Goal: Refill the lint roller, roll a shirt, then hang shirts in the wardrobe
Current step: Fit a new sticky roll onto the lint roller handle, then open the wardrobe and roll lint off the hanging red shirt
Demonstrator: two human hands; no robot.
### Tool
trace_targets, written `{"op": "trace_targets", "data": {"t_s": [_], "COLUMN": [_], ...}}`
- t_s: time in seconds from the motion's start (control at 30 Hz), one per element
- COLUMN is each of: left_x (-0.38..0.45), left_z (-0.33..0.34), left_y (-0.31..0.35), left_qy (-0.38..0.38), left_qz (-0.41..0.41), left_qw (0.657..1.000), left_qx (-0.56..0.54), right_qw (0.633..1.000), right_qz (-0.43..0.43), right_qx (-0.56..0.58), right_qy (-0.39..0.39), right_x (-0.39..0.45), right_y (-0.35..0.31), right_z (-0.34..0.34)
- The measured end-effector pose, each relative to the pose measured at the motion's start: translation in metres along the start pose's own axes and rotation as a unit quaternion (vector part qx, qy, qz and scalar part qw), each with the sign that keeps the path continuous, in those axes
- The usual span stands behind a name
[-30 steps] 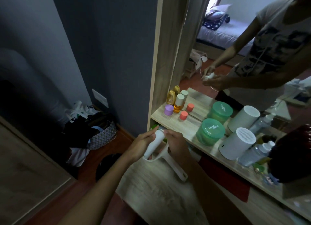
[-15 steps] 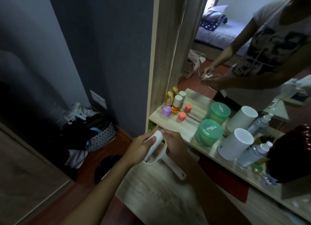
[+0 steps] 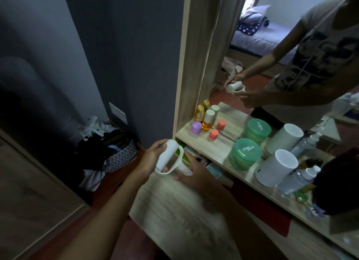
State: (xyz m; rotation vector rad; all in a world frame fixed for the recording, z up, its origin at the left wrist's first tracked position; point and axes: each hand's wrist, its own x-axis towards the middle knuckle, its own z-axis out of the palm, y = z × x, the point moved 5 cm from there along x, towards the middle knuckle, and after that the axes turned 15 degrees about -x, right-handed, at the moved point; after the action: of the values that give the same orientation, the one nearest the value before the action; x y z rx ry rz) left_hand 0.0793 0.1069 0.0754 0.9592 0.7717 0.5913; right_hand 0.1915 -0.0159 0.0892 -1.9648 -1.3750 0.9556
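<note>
My left hand (image 3: 148, 159) grips the white roll of the lint roller (image 3: 167, 156) and holds it tilted in the air, in front of the wooden shelf (image 3: 219, 146). The roller's white frame loops around the roll, and its handle points down to the right. My right hand (image 3: 202, 180), blurred by motion, sits just under the handle with its fingers loose. The mirror (image 3: 272, 51) shows the same: one hand round the roll, the other apart and relaxed. No shirt is in view.
Along the shelf stand small bottles (image 3: 206, 121), a green jar (image 3: 244, 153), a white cylinder (image 3: 275, 167) and a spray bottle (image 3: 297, 179). A basket of clothes (image 3: 120, 152) sits on the floor at left. A wood-grain surface (image 3: 174, 211) lies below my hands.
My right hand has come off the roller's top end and dropped below the handle. The roller has swung round in my left hand.
</note>
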Motion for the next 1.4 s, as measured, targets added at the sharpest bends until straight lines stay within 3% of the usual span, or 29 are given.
{"op": "trace_targets", "data": {"t_s": [0.1,0.27,0.4,0.5,0.67,0.77,0.83,0.97,1.1,1.2,1.3,1.4], "left_x": [-0.003,-0.032,-0.038,-0.034,-0.037,-0.054,-0.075,-0.119,-0.15,-0.176,-0.192,-0.206], "left_z": [-0.014,-0.006,-0.007,-0.018,-0.064,-0.086,-0.097,-0.123,-0.187,-0.248,-0.32,-0.385], "left_y": [-0.005,0.007,0.01,0.007,-0.001,0.001,0.023,0.078,0.123,0.158,0.187,0.201], "left_qy": [0.033,0.056,0.127,0.144,0.219,0.187,0.189,0.191,0.167,0.175,0.209,0.215], "left_qz": [0.002,0.158,0.183,0.16,0.107,0.108,0.162,0.291,0.353,0.392,0.362,0.301], "left_qw": [0.999,0.97,0.956,0.972,0.97,0.976,0.964,0.896,0.817,0.703,0.594,0.56], "left_qx": [0.014,0.176,0.191,0.099,-0.021,0.015,0.093,0.276,0.424,0.567,0.687,0.741], "right_qw": [1.0,0.984,0.981,0.981,0.988,0.981,0.978,0.976,0.968,0.958,0.951,0.949], "right_qz": [-0.005,-0.012,-0.028,-0.025,-0.078,-0.103,-0.118,-0.134,-0.143,-0.138,-0.147,-0.16], "right_qx": [-0.016,-0.05,-0.033,-0.03,-0.061,-0.067,-0.069,-0.07,-0.07,-0.063,-0.055,-0.04], "right_qy": [0.023,0.171,0.189,0.19,0.117,0.15,0.157,0.158,0.196,0.243,0.267,0.27], "right_x": [-0.005,-0.006,-0.011,-0.008,-0.001,-0.002,-0.001,0.016,0.035,0.049,0.068,0.081], "right_y": [0.004,-0.006,-0.023,-0.026,-0.033,-0.052,-0.069,-0.109,-0.175,-0.227,-0.268,-0.301], "right_z": [0.0,-0.006,0.007,0.024,0.044,0.057,0.073,0.113,0.157,0.193,0.231,0.261]}}
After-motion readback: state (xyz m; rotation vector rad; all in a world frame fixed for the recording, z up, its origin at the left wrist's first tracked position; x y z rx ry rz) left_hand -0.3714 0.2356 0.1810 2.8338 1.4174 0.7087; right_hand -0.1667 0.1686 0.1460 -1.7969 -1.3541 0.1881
